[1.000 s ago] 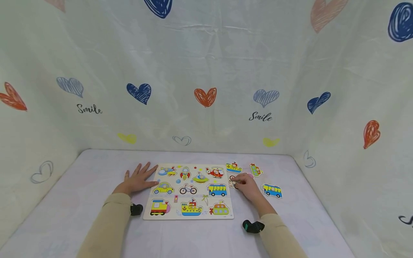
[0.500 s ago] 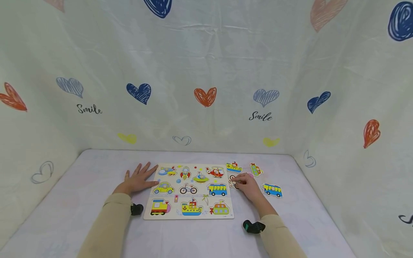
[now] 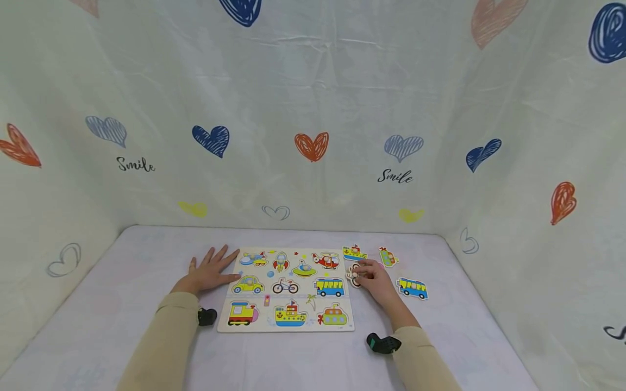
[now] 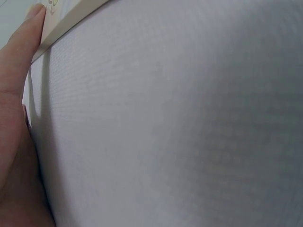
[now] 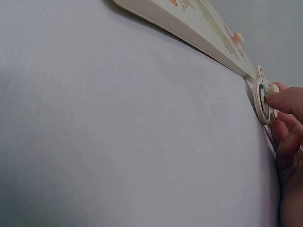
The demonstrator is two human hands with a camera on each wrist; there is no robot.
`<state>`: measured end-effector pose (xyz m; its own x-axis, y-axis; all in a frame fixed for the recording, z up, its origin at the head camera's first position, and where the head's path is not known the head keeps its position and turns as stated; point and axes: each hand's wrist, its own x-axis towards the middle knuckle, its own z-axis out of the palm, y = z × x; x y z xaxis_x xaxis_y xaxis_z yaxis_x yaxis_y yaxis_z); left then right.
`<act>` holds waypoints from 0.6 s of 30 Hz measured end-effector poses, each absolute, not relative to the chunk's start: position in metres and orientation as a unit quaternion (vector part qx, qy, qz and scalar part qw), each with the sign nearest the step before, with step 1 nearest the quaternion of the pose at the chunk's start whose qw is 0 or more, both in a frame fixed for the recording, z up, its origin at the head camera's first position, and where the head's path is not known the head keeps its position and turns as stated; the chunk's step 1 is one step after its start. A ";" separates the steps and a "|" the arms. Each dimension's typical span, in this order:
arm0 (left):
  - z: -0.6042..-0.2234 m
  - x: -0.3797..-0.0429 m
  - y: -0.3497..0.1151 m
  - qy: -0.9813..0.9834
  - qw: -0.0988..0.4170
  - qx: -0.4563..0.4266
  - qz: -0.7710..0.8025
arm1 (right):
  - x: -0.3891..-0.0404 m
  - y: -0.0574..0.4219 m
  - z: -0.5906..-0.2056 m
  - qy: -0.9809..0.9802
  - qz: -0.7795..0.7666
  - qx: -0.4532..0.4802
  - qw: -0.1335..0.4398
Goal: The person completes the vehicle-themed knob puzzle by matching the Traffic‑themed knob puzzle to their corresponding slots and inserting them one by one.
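My left hand [image 3: 207, 272] lies on the table with fingers spread, its thumb and fingertips at the left edge of a puzzle board [image 3: 264, 328]. In the left wrist view the thumb of that hand [image 4: 19, 56] rests on the board's edge. My right hand [image 3: 375, 279] pinches a bicycle puzzle piece [image 3: 350, 276] just off the board's right side. Seen from the right wrist, the thumb is against the small knob [image 5: 273, 89] of the piece, which stands tilted close to the board; fingers hide part of it. Vehicle pictures, including a printed bicycle [image 3: 285, 287], cover the board.
Beyond my right hand lie a ship piece [image 3: 354, 253] and a submarine piece [image 3: 388, 257]. A bus piece [image 3: 412, 289] is to its right. A pink bit beside the hand is mostly hidden. Behind the table [image 3: 283, 361] hangs a heart-patterned curtain [image 3: 313, 184].
My right fingers have shifted slightly up and right, and more of the bicycle piece shows beneath them. The left hand and the board stay where they were.
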<state>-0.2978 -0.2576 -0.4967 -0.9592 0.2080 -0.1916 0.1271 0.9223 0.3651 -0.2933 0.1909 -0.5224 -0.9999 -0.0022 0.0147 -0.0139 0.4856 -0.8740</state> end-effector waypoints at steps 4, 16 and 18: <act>-0.499 -0.299 -0.258 0.974 0.115 0.087 0.177 | -0.293 0.190 -0.523 -0.858 0.513 0.008 0.012; -0.500 -0.300 -0.259 0.974 0.117 0.088 0.173 | -0.292 0.191 -0.525 -0.853 0.522 -0.006 0.006; -0.499 -0.300 -0.258 0.974 0.117 0.089 0.173 | -0.292 0.191 -0.525 -0.857 0.516 -0.007 0.005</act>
<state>-0.2997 -0.2585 -0.4987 -0.9567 0.2131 -0.1980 0.1317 0.9242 0.3585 -0.2921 0.1907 -0.5250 -0.9999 0.0166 0.0008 0.0070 0.4679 -0.8837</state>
